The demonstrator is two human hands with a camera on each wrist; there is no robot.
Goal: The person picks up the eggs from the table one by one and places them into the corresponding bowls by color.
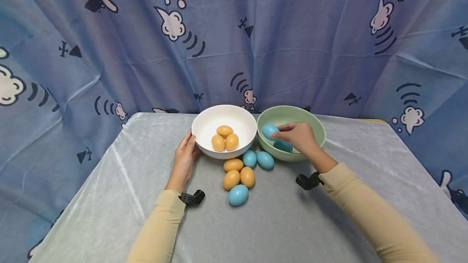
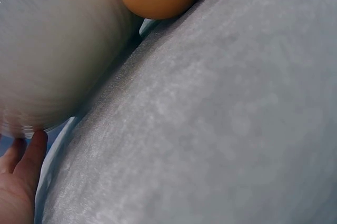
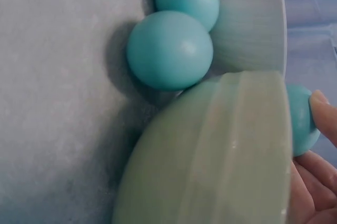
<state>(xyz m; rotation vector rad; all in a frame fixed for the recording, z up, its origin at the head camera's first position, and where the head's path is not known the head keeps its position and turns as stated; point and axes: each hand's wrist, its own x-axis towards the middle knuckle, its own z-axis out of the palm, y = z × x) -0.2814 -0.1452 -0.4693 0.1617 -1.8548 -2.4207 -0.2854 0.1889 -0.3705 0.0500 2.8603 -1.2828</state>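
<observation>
My right hand (image 1: 300,136) pinches a blue egg (image 1: 270,132) between thumb and fingers at the left inner side of the green bowl (image 1: 317,135). Another blue egg (image 1: 283,146) lies inside that bowl. In the right wrist view the pinched egg (image 3: 301,120) shows past the bowl's rim. My left hand (image 1: 184,160) holds the left side of the white bowl (image 1: 245,123); part of its grip is hidden. Three orange eggs (image 1: 232,141) sit in the white bowl. In the left wrist view, fingertips (image 2: 37,142) touch the bowl's outer wall (image 2: 52,45).
On the grey cloth-covered table (image 1: 285,214), three orange eggs (image 1: 231,180) and three blue eggs (image 1: 238,195) lie in front of the bowls. The two bowls stand side by side near the back edge. A patterned blue curtain (image 1: 226,44) hangs behind.
</observation>
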